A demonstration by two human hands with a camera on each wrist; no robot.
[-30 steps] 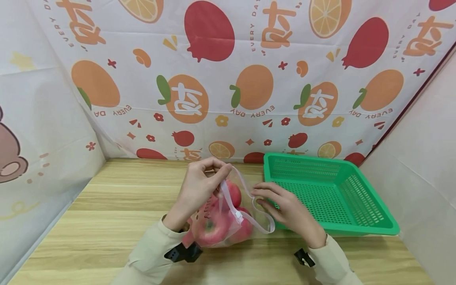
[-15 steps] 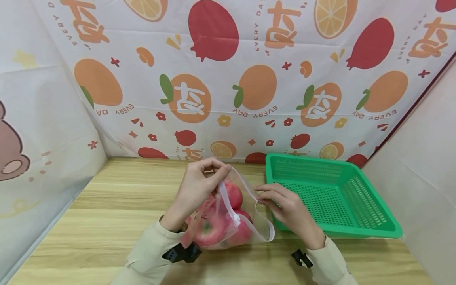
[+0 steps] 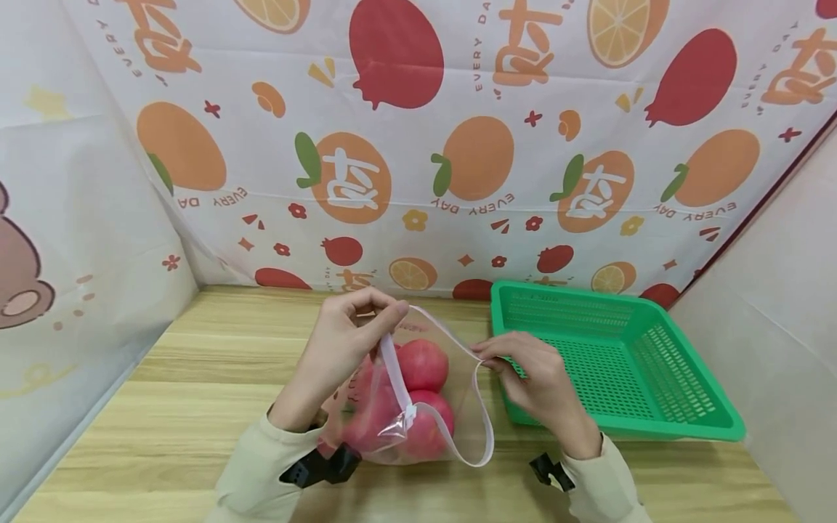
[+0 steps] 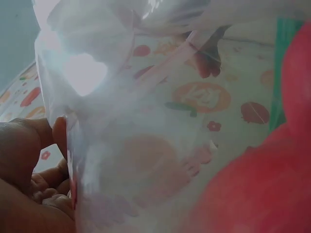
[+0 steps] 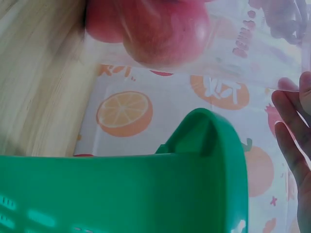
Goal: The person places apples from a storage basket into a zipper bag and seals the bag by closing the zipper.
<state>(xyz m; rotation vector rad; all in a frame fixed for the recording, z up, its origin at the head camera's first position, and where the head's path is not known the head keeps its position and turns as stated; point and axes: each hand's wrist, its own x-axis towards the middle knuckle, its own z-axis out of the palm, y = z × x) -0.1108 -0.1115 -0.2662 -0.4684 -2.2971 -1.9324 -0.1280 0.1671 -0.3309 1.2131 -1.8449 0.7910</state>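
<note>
A clear plastic zipper bag [image 3: 395, 370] stands on the table with several red apples [image 3: 423, 365] inside. Its mouth gapes toward the head camera, and a small slider [image 3: 410, 415] sits on the white zip strip. My left hand [image 3: 340, 341] pinches the bag's rim at the upper left between thumb and fingers. On the right, my right hand [image 3: 538, 372] pinches the rim with thumb and fingertips. In the left wrist view the clear film [image 4: 131, 145] fills most of the picture beside the left thumb. Apples [image 5: 165, 31] show through the film in the right wrist view.
A green perforated plastic basket [image 3: 628, 427] stands on the wooden table [image 3: 216, 378] just right of the bag, close to my right hand. Behind the table hangs a fruit-print cloth [image 3: 418, 218]; pale cloth walls close both sides.
My left hand has shifted left, and my right hand has closed its fingertips on the rim. The bag's mouth has spread wider, uncovering more of the apples.
</note>
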